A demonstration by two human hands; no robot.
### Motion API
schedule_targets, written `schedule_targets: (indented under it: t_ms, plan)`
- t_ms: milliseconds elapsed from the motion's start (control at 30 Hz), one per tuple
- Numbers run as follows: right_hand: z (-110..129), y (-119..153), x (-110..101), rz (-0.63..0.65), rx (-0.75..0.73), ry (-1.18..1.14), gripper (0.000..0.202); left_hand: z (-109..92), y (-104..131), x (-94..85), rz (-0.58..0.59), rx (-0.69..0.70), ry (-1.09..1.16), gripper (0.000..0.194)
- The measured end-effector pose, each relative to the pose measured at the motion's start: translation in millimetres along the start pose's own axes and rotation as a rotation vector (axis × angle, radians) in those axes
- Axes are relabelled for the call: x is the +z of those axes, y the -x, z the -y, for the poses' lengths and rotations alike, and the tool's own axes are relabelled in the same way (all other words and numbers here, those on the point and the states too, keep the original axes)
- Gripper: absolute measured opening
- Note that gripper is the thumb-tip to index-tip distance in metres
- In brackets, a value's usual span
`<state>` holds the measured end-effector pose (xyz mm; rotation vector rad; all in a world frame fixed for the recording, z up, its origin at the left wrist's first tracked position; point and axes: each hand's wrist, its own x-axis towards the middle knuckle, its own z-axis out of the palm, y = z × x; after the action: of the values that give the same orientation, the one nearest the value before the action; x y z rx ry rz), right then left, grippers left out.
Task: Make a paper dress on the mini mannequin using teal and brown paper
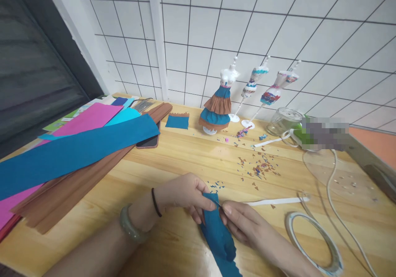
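Note:
My left hand (194,194) is closed on the upper end of a blue crepe-paper strip (216,231), its thumb lying across the strip. The strip hangs down toward the table's front edge, and its lower right edge is zigzag-cut. Close beside it, my right hand (244,223) pinches a thin dark needle-like thing (220,205) against the strip's right edge; its exact kind is too small to make out. The right hand's lower fingers are curled behind the strip and partly hidden.
A small dress form (218,104) wears a tiered blue-and-brown skirt; two painted forms stand beside it. Paper scraps (260,165) litter the table. Tape rolls (314,244), a white cable (332,186) and a clear jar (283,120) lie right; crepe sheets (93,141) cover a phone at left.

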<state>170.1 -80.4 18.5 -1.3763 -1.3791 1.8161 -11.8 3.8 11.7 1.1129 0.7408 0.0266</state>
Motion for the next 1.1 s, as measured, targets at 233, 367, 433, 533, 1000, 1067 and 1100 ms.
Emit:
schedule_targets:
  t_ms: [233, 367, 433, 533, 1000, 1067, 1100]
  plan:
    - [1.3, 0.8, 0.5, -0.008, 0.006, 0.009, 0.051, 0.3, -0.3, 0.4, -0.016, -0.006, 0.007, 0.033]
    - [2.4, 1.7, 0.8, -0.02, 0.012, 0.028, 0.052, -0.5, -0.5, 0.9, -0.025, -0.01, 0.01, 0.036]
    - [3.0, 2.2, 0.9, -0.032, 0.023, 0.037, 0.054, -1.5, -0.5, 1.7, -0.043, -0.017, 0.017, 0.038]
    - [3.2, 2.9, 0.8, -0.045, 0.035, 0.043, 0.055, -2.2, -0.4, 2.9, -0.056, -0.009, 0.029, 0.039]
    - [1.0, 0.1, -0.9, -0.034, 0.004, 0.009, 0.049, -1.2, 0.3, 1.2, -0.024, 0.024, 0.055, 0.037]
    - [-1.2, 0.1, -1.8, -0.029, 0.002, 0.013, 0.048, -1.7, 0.7, 1.7, -0.024, 0.026, 0.059, 0.036]
    - [-2.1, 0.3, -2.2, -0.03, -0.002, 0.017, 0.048, -2.0, 1.1, 1.9, -0.025, 0.026, 0.058, 0.036]
